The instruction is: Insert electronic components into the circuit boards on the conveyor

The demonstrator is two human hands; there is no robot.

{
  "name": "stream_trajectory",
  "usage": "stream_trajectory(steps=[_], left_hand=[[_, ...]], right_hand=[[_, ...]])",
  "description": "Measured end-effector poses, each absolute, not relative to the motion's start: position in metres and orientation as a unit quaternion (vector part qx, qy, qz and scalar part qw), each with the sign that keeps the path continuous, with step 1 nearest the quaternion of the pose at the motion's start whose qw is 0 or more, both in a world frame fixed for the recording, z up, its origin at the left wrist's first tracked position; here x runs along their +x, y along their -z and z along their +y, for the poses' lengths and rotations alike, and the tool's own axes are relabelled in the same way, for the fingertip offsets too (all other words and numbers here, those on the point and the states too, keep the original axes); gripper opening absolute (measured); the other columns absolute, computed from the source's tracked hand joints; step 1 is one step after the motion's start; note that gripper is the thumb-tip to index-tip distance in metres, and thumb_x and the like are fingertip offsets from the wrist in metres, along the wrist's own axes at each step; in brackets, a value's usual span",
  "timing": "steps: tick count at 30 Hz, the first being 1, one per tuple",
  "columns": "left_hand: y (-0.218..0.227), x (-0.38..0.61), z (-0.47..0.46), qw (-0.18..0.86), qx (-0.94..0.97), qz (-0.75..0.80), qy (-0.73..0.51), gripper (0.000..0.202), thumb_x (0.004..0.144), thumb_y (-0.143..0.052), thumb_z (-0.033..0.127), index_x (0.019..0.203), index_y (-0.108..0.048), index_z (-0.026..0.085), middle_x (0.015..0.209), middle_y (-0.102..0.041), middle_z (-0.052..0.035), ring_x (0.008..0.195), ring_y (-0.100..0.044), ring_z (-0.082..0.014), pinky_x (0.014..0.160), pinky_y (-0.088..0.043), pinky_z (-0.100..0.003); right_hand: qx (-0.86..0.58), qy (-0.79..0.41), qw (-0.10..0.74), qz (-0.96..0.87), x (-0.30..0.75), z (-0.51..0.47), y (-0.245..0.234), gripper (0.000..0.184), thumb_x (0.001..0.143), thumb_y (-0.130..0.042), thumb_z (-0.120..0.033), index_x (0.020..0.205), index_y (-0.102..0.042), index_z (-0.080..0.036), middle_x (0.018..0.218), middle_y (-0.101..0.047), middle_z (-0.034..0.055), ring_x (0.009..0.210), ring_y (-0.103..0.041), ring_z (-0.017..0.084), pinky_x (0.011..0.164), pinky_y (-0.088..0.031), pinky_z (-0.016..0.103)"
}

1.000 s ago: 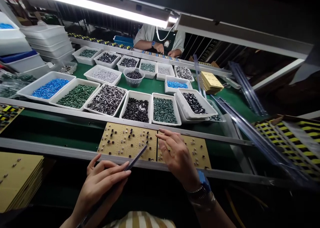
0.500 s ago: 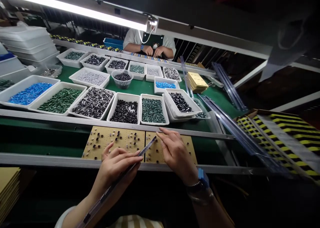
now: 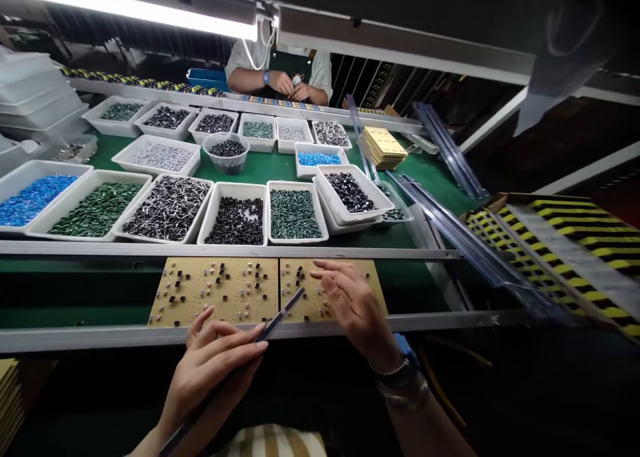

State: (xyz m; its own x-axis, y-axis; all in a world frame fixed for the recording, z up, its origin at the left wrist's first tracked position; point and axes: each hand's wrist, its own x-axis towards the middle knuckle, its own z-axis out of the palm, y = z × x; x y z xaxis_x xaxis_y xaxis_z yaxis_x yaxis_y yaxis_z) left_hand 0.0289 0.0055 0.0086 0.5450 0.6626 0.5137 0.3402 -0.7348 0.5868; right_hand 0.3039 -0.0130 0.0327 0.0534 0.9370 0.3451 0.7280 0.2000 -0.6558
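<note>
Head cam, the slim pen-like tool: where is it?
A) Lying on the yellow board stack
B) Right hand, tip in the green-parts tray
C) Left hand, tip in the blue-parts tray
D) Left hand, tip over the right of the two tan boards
D: the left hand grips the slim pen-like tool, whose tip reaches over the right tan circuit board.

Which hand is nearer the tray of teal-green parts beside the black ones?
Right. The right hand is over a yellow circuit board, just short of the tray of teal-green parts. The left hand is farther back, holding a slim tube.
</note>
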Motion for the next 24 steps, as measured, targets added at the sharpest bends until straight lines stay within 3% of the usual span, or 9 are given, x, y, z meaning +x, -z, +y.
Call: stream_trajectory(steps=[2,5,9,13,17,24], left_hand=[[-0.013,0.042,0.011,0.221,0.852,0.294,-0.373,0.029,0.097,-0.062,0.013,0.116,-0.071,0.033,0.119,-0.077,0.0018,0.092,-0.068,-0.0164,0.119,-0.027,-0.045],[-0.016,0.068,0.026,0.208,0.853,0.293,-0.380,0.025,0.097,-0.064,0.018,0.114,-0.073,0.035,0.115,-0.078,0.0037,0.090,-0.069,-0.0173,0.118,-0.027,-0.047],[-0.016,0.093,0.043,0.186,0.863,0.262,-0.389,0.023,0.097,-0.066,0.022,0.115,-0.072,0.035,0.113,-0.078,0.0052,0.087,-0.070,-0.0174,0.117,-0.025,-0.046],[-0.016,0.094,0.038,0.185,0.873,0.261,-0.368,0.023,0.098,-0.065,0.021,0.115,-0.072,0.034,0.115,-0.078,0.0045,0.087,-0.069,-0.0170,0.119,-0.022,-0.046],[-0.017,0.085,0.021,0.191,0.873,0.271,-0.358,0.027,0.097,-0.063,0.018,0.116,-0.072,0.034,0.115,-0.078,0.0042,0.087,-0.069,-0.0169,0.119,-0.025,-0.045],[-0.011,0.083,0.012,0.201,0.873,0.268,-0.355,0.029,0.098,-0.060,0.015,0.117,-0.071,0.034,0.116,-0.078,0.0045,0.088,-0.068,-0.0169,0.119,-0.025,-0.043]], right_hand=[[-0.621,-0.168,0.388,-0.660,0.308,-0.013,-0.035,0.032,0.107,-0.044,-0.028,0.110,-0.076,-0.022,0.123,-0.072,0.0093,0.121,-0.063,0.026,0.104,-0.050,0.046],[-0.637,-0.118,0.388,-0.656,0.317,-0.010,-0.033,0.027,0.103,-0.050,-0.026,0.110,-0.076,-0.021,0.123,-0.072,0.0104,0.118,-0.063,0.027,0.105,-0.050,0.048],[-0.640,-0.021,0.331,-0.694,0.330,-0.007,-0.027,0.032,0.098,-0.048,-0.013,0.117,-0.073,-0.016,0.128,-0.069,0.0143,0.122,-0.059,0.030,0.108,-0.048,0.054],[-0.636,0.003,0.283,-0.718,0.337,-0.012,-0.024,0.045,0.093,-0.042,-0.002,0.128,-0.068,-0.011,0.136,-0.064,0.0171,0.127,-0.054,0.031,0.110,-0.048,0.054],[-0.640,0.015,0.308,-0.703,0.343,-0.021,-0.023,0.054,0.091,-0.043,0.000,0.139,-0.060,-0.017,0.138,-0.062,0.0133,0.128,-0.054,0.029,0.110,-0.048,0.055],[-0.640,0.003,0.334,-0.692,0.347,-0.032,-0.022,0.049,0.095,-0.044,-0.003,0.138,-0.061,-0.019,0.135,-0.065,0.0120,0.126,-0.056,0.028,0.109,-0.048,0.054]])
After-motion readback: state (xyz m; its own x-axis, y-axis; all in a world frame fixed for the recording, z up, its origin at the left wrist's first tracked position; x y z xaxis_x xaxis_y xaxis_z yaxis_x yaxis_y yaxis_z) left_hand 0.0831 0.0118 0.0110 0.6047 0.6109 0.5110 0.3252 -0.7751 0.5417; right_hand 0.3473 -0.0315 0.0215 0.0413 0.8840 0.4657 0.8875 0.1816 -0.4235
